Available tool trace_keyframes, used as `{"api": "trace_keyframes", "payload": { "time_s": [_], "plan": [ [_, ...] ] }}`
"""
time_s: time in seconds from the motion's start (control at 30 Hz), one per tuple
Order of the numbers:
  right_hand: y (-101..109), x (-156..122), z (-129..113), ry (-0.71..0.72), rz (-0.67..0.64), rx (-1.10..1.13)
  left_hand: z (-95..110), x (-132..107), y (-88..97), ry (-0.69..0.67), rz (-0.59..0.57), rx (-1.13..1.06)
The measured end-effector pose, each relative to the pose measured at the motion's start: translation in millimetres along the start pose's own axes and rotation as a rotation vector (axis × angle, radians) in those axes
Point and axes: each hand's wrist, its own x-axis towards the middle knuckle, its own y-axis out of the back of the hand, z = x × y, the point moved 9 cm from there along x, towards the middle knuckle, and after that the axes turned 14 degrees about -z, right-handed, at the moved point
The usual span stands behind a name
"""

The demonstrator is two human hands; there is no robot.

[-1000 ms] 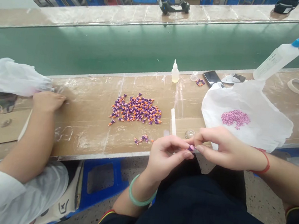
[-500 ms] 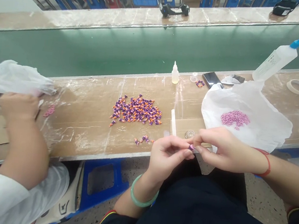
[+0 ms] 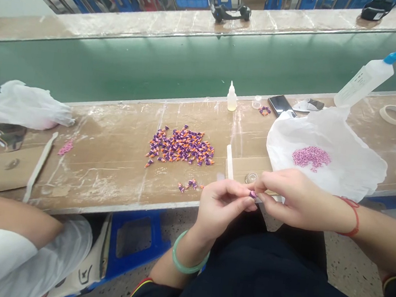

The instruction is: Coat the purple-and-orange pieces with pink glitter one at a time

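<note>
Brown, glossy sheeting covers the long table in front of a green strip, and in the head view it carries plenty of small parts. By the look of it, the work is well short of finished: one purple piece is in hand, a big pile of purple-and-orange pieces lies loose on the table, and a small cluster sits apart, nearer the edge. Whether either group is done or waiting, I can't tell. Plenty of pink bits remain on the white sheet to the right.

As for the hands, the left hand is pinched nearly closed, thumb and fingers gripping the purple piece just off the table's near edge. The right hand is curled in close beside it, fingertips drawn together at the piece; whether they grip anything is too small to make out. Just beyond them lie a white stick and a little round dish.
</note>
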Motion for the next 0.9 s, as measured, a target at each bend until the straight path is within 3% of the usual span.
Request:
{"api": "trace_keyframes", "payload": {
  "time_s": [0.5, 0.9],
  "plan": [
    [-3.6, 2.0, 2.4, 0.017, 0.006, -0.042, -5.4, 0.7, 7.6, 0.06, 0.025, 0.052],
    [-3.4, 0.1, 15.2, 0.043, 0.08, 0.225, -2.1, 1.3, 10.8, 0.105, 0.039, 0.197]
  ]
}}
